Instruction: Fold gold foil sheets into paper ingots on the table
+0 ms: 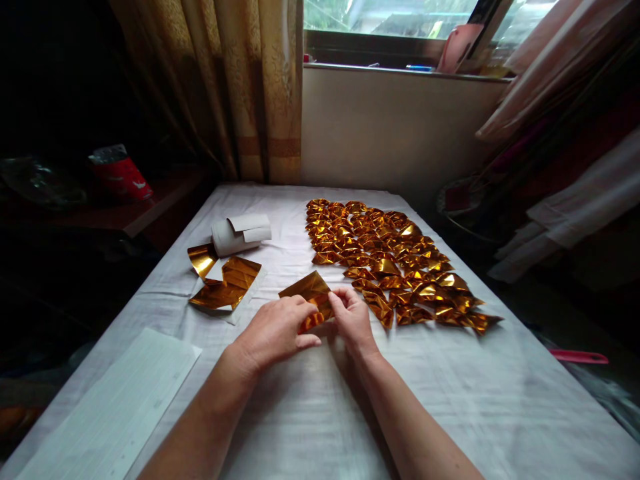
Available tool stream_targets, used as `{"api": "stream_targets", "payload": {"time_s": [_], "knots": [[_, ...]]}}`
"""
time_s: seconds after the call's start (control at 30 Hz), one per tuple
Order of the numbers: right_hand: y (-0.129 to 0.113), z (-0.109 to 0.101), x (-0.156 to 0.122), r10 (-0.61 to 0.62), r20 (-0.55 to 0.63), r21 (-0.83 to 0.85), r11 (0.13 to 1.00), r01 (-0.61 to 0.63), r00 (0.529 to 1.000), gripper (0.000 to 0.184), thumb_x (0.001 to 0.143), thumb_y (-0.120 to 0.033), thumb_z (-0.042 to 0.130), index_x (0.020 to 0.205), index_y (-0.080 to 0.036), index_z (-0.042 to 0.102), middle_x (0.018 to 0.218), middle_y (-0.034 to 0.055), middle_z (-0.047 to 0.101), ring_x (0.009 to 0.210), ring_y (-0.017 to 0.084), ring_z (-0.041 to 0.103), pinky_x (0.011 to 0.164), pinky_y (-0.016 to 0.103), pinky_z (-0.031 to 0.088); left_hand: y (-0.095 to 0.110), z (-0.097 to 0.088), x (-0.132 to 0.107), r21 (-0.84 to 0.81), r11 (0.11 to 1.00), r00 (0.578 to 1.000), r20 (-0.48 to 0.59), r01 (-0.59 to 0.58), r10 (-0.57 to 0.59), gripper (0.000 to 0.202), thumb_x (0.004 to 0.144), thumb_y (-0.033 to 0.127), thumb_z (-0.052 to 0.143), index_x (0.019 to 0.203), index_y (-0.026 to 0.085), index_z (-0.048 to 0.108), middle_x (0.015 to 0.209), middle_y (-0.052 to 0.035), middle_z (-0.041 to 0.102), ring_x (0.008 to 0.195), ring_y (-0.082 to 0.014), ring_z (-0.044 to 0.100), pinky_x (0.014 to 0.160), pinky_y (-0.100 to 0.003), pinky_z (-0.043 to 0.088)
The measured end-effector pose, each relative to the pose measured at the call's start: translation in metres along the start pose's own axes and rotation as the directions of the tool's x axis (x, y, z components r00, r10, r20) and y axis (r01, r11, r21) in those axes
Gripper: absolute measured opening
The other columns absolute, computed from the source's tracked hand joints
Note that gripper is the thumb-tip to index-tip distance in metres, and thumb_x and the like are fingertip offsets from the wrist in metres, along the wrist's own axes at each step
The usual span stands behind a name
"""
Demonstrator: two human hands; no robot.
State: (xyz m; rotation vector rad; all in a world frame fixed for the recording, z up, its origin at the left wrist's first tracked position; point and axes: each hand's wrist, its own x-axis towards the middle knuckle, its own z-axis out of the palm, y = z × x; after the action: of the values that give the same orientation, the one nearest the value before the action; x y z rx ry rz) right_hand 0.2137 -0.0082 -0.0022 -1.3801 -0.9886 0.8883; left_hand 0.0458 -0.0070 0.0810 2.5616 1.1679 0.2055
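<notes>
Foil sheet (311,288), near part hidden under left hand (275,330) and right hand (353,319), both pinched shut on it, gold, shiny, creased, half folded

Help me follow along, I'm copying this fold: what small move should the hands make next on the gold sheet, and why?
Probably fold the free far corner down. The left hand and right hand pinch the near edge of the gold foil sheet, creased there, while its far corner lies flat, unlike the compact folded pieces in rows at the right.
</notes>
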Motion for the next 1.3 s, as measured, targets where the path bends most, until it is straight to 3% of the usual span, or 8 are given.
{"api": "stream_targets", "payload": {"time_s": [0.13,0.23,0.33,0.53,0.73,0.83,0.97,1.3], "knots": [[-0.002,-0.009,-0.002,-0.019,0.022,-0.289,0.957,0.024,1.000,0.021,0.080,-0.041,0.054,0.085,-0.021,0.060,0.074,0.0005,0.067,0.065,0.016,0.061,0.063,0.027,0.045,0.004,0.020,0.005,0.121,0.990,0.996,0.043,0.072,-0.078,0.031,0.078,0.039,0.072,0.102,0.022,0.063,0.107,-0.0058,0.064,0.097,-0.0234,0.062,0.082,-0.034,0.050],[-0.010,-0.015,-0.006,-0.048,0.032,-0.612,0.789,0.058,0.998,0.024,0.081,-0.029,0.056,0.103,-0.023,0.061,0.077,-0.0002,0.071,0.066,0.017,0.063,0.062,0.026,0.040,0.007,0.030,0.009,0.168,0.980,0.994,-0.003,0.110,-0.111,0.027,0.080,0.034,0.070,0.102,0.020,0.062,0.109,-0.0075,0.063,0.102,-0.0252,0.059,0.087,-0.037,0.049],[-0.017,-0.018,-0.011,-0.057,0.085,-0.751,0.652,0.102,0.995,0.024,0.083,-0.025,0.057,0.107,-0.025,0.061,0.079,-0.0002,0.072,0.069,0.018,0.065,0.061,0.025,0.036,0.009,0.038,0.008,0.188,0.974,0.991,-0.059,0.128,-0.119,0.024,0.083,0.032,0.068,0.102,0.020,0.062,0.110,-0.0072,0.064,0.103,-0.0256,0.060,0.088,-0.038,0.050],[-0.022,-0.021,-0.016,-0.001,0.198,-0.764,0.627,0.155,0.980,0.020,0.086,-0.025,0.055,0.103,-0.025,0.065,0.092,0.0015,0.074,0.075,0.018,0.065,0.067,0.026,0.041,0.000,0.058,-0.004,0.259,0.964,0.980,-0.201,0.064,-0.011,0.013,0.088,0.020,0.060,0.101,0.019,0.063,0.110,-0.0079,0.068,0.102,-0.0224,0.064,0.090,-0.037,0.052],[-0.032,-0.039,-0.023,0.024,0.466,-0.698,0.624,0.351,0.884,0.055,0.074,-0.031,0.073,0.127,-0.022,0.059,0.113,0.0065,0.067,0.086,0.018,0.063,0.076,0.028,0.046,-0.016,0.058,-0.020,0.294,0.953,0.953,-0.262,-0.069,0.150,0.018,0.093,0.013,0.052,0.101,0.019,0.067,0.107,-0.0075,0.072,0.097,-0.0201,0.067,0.086,-0.035,0.054],[-0.034,-0.047,-0.029,0.003,0.499,-0.730,0.541,0.418,0.867,0.043,0.075,-0.026,0.073,0.117,-0.027,0.066,0.105,0.0040,0.066,0.089,0.019,0.062,0.076,0.028,0.045,-0.017,0.056,-0.029,0.275,0.957,0.948,-0.270,-0.091,0.168,0.020,0.092,0.011,0.051,0.102,0.019,0.067,0.110,-0.0080,0.072,0.099,-0.0208,0.067,0.088,-0.036,0.054],[-0.029,-0.050,-0.032,-0.052,0.510,-0.738,0.486,0.468,0.859,0.020,0.083,-0.026,0.067,0.102,-0.030,0.072,0.098,0.0031,0.064,0.088,0.018,0.061,0.073,0.028,0.044,-0.013,0.058,-0.037,0.211,0.976,0.943,-0.309,-0.057,0.122,0.017,0.094,0.016,0.050,0.100,0.020,0.066,0.107,-0.0061,0.072,0.097,-0.0206,0.066,0.085,-0.035,0.053],[-0.005,-0.043,-0.018,-0.277,0.426,-0.696,0.508,0.508,0.861,0.014,0.090,-0.031,0.060,0.086,-0.025,0.072,0.083,0.0012,0.065,0.080,0.016,0.059,0.071,0.026,0.040,-0.025,0.064,-0.030,0.003,0.987,0.910,-0.387,0.158,-0.145,0.010,0.094,0.026,0.051,0.091,0.021,0.059,0.088,-0.0040,0.069,0.084,-0.0204,0.063,0.079,-0.034,0.049]]}}
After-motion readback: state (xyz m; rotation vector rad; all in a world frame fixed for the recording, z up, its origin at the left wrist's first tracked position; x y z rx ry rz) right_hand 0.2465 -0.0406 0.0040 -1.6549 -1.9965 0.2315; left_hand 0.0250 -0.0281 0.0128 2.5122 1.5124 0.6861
